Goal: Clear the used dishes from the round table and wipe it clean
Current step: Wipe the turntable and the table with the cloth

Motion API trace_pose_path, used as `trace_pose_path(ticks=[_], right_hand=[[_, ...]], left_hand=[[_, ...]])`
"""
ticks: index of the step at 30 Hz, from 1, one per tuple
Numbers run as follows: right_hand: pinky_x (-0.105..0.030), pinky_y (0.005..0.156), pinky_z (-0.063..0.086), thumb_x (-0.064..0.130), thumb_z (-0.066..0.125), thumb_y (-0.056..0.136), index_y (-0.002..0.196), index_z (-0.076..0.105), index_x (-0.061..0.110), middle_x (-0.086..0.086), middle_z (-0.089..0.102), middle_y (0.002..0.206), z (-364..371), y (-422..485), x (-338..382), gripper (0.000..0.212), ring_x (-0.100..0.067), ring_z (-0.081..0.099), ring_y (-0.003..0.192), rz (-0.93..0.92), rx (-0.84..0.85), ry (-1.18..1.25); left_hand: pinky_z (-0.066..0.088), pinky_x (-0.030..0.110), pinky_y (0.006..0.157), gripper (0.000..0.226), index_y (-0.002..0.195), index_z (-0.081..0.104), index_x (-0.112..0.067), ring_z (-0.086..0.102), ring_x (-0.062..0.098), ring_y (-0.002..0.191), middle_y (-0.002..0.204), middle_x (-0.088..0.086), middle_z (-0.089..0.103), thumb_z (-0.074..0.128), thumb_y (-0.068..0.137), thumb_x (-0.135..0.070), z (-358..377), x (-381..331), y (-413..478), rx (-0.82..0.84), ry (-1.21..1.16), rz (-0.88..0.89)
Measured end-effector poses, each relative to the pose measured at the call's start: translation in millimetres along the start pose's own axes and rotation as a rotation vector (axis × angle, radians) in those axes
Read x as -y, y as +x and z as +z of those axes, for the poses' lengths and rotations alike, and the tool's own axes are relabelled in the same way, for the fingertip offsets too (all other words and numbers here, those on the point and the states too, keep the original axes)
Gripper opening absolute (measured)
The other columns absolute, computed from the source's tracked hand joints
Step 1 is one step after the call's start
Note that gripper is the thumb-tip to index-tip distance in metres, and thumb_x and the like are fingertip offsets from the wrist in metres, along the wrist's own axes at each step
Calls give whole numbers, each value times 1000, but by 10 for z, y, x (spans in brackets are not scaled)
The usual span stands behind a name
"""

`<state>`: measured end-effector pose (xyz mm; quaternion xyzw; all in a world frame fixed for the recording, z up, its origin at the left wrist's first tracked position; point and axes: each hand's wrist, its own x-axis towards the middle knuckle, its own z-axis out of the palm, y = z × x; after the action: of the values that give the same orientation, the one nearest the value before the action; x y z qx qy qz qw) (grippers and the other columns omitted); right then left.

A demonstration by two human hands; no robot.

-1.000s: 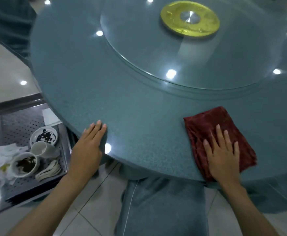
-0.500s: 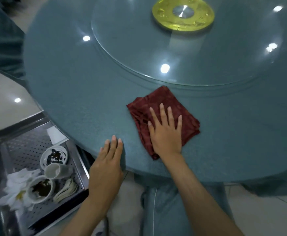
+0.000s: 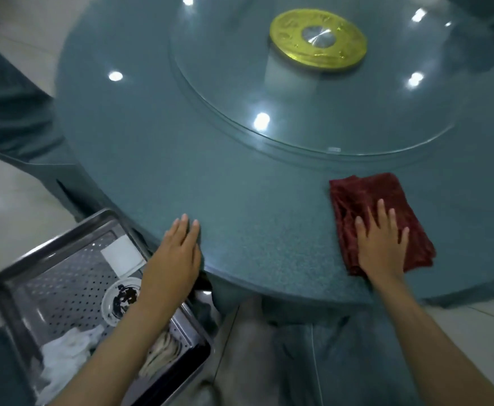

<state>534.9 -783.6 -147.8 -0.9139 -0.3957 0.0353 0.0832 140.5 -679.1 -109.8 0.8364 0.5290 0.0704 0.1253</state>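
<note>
A pale tiled floor shows at the left edge and bottom of the frame, and a round blue-grey bench [image 3: 157,159] fills most of the view, with a glass turntable [image 3: 313,101] in the upper right and a gold hub [image 3: 318,42] at its centre. No dishes are on the bench; the used dishes [image 3: 119,300] lie in a perforated metal tray [image 3: 64,276] at the lower left, beside crumpled white napkins [image 3: 64,356] and what look like spoons, partly hidden by the forearm. So the clearing looks done and the wiping is the step in hand.

The right hand [image 3: 382,244] lies flat, fingers spread, pressing a folded dark red cloth [image 3: 368,197] onto the bench at the right of the frame, near the front rim. The left hand [image 3: 175,253] is open too, holding nothing, palm down on the bench edge at lower centre, seemingly as a brace.

The next move probably calls for firm, even pressure on the cloth and a sweep across the unwiped band between the rim and the turntable, keeping the cloth from bunching or slipping off the edge.
</note>
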Motion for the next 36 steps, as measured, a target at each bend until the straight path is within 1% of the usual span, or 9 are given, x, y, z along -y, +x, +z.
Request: trace_pose_path(ticks=[5, 8, 12, 16, 19, 23, 26, 31, 36], right_hand=[[-65, 123, 11, 47, 32, 109, 159, 35, 33, 1, 21, 171, 76, 39, 539, 52, -26, 16, 158, 145, -31, 22], [-64, 122, 15, 47, 33, 108, 156, 41, 33, 0, 27, 169, 227, 17, 1241, 51, -27, 23, 156, -36, -42, 25], [-61, 122, 17, 51, 29, 105, 156, 39, 39, 0, 32, 167, 432, -218, 2231, 53, -27, 28, 154, -322, -42, 22], [-60, 124, 15, 51, 23, 108, 160, 29, 40, 2, 25, 170, 501, -401, 2621, 54, -24, 21, 157, -571, -21, 26], [-58, 124, 16, 51, 25, 108, 159, 30, 41, 5, 25, 170, 487, -301, 2486, 52, -21, 21, 157, -582, -32, 36], [-57, 123, 18, 51, 28, 107, 156, 36, 42, 6, 29, 168, 413, -33, 1888, 50, -21, 26, 155, -395, -61, 54], [-58, 123, 18, 50, 26, 108, 157, 35, 40, 6, 26, 169, 262, 76, 1134, 51, -21, 24, 156, -252, -49, 30], [-63, 124, 13, 46, 30, 110, 157, 40, 28, 3, 19, 171, 15, -120, 94, 51, -24, 16, 158, 75, -26, 35], [-64, 124, 9, 48, 23, 110, 158, 38, 29, 4, 17, 171, 40, -508, 236, 54, -24, 13, 158, 47, -13, 43]], left_hand=[[41, 60, 113, 61, 146, 49, 7, 44, 48, 141, 153, 31, 44, 27, 98, -25, 66, 2, 5, 46, 28, 47], [43, 62, 110, 60, 146, 48, 8, 44, 49, 141, 152, 32, 44, 37, 96, -22, 85, -11, 15, 72, 59, 53], [42, 62, 111, 71, 146, 47, 9, 44, 51, 141, 152, 35, 43, 74, 84, -13, 107, -21, 70, 148, 111, 26], [36, 63, 113, 68, 145, 46, 11, 41, 52, 141, 152, 37, 39, 68, 86, -11, 123, -81, 85, 182, 132, 2], [29, 57, 119, 60, 150, 42, 7, 34, 47, 148, 158, 32, 34, 54, 93, -5, 103, -41, 61, 111, 58, 4], [27, 41, 123, 59, 157, 40, -10, 23, 25, 156, 167, 9, 25, 51, 99, -4, -80, -15, 70, 98, -162, -82], [31, 43, 124, 58, 157, 40, -18, 22, 18, 156, 167, -1, 24, 50, 101, -6, -158, -26, 95, 104, -212, -124], [28, 43, 125, 61, 161, 32, -17, 14, 19, 158, 171, 0, 15, 48, 103, -7, -170, -86, 42, 148, -192, -123], [18, 41, 129, 55, 159, 35, -13, 10, 19, 159, 172, 2, 15, 43, 105, -8, -222, -88, -28, 165, -281, -151]])
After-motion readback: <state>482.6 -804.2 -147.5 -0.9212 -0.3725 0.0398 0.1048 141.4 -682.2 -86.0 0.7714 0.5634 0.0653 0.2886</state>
